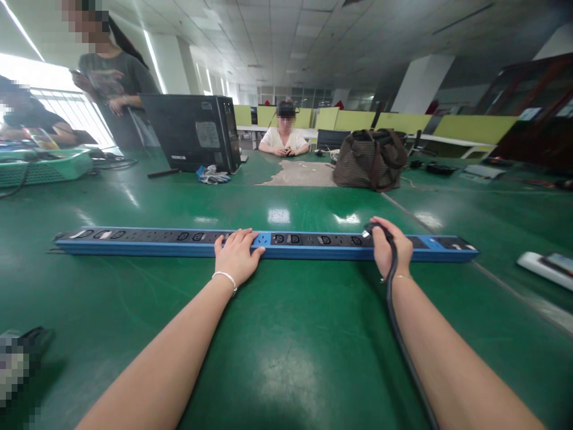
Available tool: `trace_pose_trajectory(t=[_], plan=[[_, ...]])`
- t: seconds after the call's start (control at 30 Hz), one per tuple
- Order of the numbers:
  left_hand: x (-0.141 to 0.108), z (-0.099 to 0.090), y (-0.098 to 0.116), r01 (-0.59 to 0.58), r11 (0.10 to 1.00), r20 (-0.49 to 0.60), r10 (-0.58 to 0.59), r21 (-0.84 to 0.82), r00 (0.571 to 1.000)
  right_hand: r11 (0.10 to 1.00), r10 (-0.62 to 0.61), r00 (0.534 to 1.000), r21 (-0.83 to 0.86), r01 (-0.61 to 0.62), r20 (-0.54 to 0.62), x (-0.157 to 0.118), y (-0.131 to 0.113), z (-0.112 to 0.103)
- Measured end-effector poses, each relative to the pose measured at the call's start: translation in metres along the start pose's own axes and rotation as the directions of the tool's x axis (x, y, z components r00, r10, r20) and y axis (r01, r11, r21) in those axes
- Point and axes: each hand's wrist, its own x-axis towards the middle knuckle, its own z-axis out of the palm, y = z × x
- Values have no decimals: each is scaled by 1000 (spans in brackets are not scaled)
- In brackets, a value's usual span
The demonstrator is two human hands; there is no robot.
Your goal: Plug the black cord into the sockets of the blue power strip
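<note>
The strip [304,246] lies lengthwise parallel to the tabletop's [304,310] far edge, the left hand [237,257] resting unclenched near its middle, the right hand [394,251] grasping the plug [374,228] at its right half.

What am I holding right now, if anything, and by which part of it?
Your right hand holds a black cable by its plug. Your left hand rests on the blue power strip; whether it also grips it cannot be told.
</note>
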Motion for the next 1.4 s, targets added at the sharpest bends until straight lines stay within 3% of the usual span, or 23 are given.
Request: trace_pose_trajectory(t=[0.17,0.53,1.0,1.2,1.4], plan=[[0,1,-1,-4,1000,-4,4,-1,1000,998,50,997,-33,-48,63,6,30,-25],[0,2,-3,-13,1000,-10,13,-3,1000,971,-66,961,-207,124,269,8,37,-21],[1,0,-1,4,1000,30,-4,11,1000,922,-134,928,-299,245,346,-3,29,-27],[1,1,-2,0,1000,18,0,9,1000,896,-92,906,-363,257,414,4,28,-27],[1,1,-1,-4,1000,14,4,3,1000,881,-121,922,-387,271,369,-2,27,-25]])
